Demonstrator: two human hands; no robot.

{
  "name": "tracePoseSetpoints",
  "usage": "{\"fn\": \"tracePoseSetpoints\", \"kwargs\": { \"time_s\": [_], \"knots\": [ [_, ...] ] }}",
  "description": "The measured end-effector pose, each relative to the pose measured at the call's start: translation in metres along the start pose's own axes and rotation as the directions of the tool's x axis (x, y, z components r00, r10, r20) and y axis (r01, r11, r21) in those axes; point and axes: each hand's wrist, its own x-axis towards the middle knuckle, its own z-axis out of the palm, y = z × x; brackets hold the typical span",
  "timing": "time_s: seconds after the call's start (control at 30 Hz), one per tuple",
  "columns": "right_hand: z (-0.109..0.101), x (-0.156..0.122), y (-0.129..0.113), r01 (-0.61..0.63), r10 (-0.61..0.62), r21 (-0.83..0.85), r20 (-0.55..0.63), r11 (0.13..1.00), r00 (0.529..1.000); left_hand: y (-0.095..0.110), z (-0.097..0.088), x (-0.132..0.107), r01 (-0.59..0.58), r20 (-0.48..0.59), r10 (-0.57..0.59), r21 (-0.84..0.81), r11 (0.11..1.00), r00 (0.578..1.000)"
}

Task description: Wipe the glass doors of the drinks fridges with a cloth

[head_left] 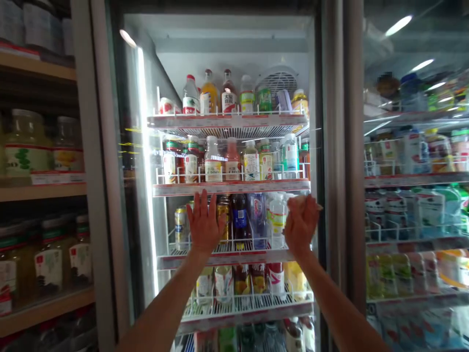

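Note:
Both arms stretch forward toward a lit drinks fridge [234, 45] with bottles on wire shelves. My left hand [203, 226] is raised flat, fingers spread, in front of the third shelf [234, 259] with its cans and bottles. It holds nothing. Faint reflections show glass before the shelves; whether the palm touches it I cannot tell. My right hand [302, 226] is closed near the right side of the door frame [322, 146]. A pale, crumpled-looking bit shows at its fingers, too unclear to name. Behind this hand stands a clear bottle with a yellow-green label [277, 217].
To the left, a wooden shelf [44, 191] holds jars and bottles beside the metal frame. A second glass-fronted fridge [414, 181] with drinks stands on the right, past a metal post [353, 161]. A round vent grille [280, 80] sits at the back of the middle fridge.

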Motion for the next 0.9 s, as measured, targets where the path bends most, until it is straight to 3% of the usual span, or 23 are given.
{"fn": "tracePoseSetpoints", "kwargs": {
  "time_s": [0.07,0.1,0.2,0.27,0.3,0.37,0.43,0.5,0.57,0.63,0.7,0.77,0.9],
  "knots": [
    [0.003,-0.003,-0.005,-0.08,0.079,-0.015,-0.033,0.997,0.996,0.001,0.002,0.0,0.007,0.004,-0.007,0.006,1.0,1.0],
    [0.004,-0.007,-0.015,-0.064,0.064,0.002,-0.005,0.998,0.998,0.001,0.002,0.0,0.006,0.002,-0.006,0.007,1.0,1.0],
    [0.002,-0.024,-0.05,0.139,-0.159,0.127,0.167,0.982,0.973,0.001,0.002,0.002,0.006,-0.005,-0.006,0.01,1.0,1.0],
    [-0.003,-0.028,-0.054,0.263,-0.307,0.195,0.254,0.945,0.917,0.001,-0.001,0.002,0.009,0.005,-0.009,0.019,1.0,1.0],
    [-0.006,-0.027,-0.048,0.279,-0.323,0.192,0.264,0.941,0.909,0.001,-0.003,0.001,0.009,0.016,-0.009,0.024,1.0,1.0],
    [-0.011,-0.021,-0.026,0.211,-0.229,0.111,0.2,0.971,0.953,0.001,-0.007,-0.006,0.006,0.051,-0.008,0.029,1.0,0.999],
    [-0.013,-0.016,-0.006,0.063,-0.065,0.024,0.083,0.998,0.994,0.001,-0.01,-0.015,-0.009,0.08,0.007,0.022,1.0,0.997],
    [-0.013,-0.019,-0.006,-0.009,0.008,0.012,0.043,1.0,0.999,0.0,-0.01,-0.025,-0.017,0.085,0.016,0.013,1.0,0.996],
    [-0.012,-0.032,-0.022,0.064,-0.073,0.074,0.12,0.995,0.99,0.0,-0.008,-0.03,-0.019,0.071,0.018,0.008,1.0,0.997],
    [-0.014,-0.047,-0.038,0.201,-0.234,0.159,0.224,0.967,0.946,0.0,-0.007,-0.031,-0.018,0.063,0.018,0.001,1.0,0.998],
    [-0.018,-0.056,-0.038,0.286,-0.332,0.193,0.276,0.939,0.902,0.001,-0.008,-0.03,-0.022,0.06,0.022,-0.006,1.0,0.998],
    [-0.024,-0.057,-0.02,0.264,-0.291,0.14,0.243,0.954,0.925,0.003,-0.011,-0.034,-0.012,0.065,0.013,-0.011,1.0,0.998],
    [-0.03,-0.056,0.008,0.074,-0.074,0.01,0.105,0.997,0.992,0.005,-0.017,-0.054,-0.031,0.094,0.032,-0.011,0.999,0.995]
  ]
}}
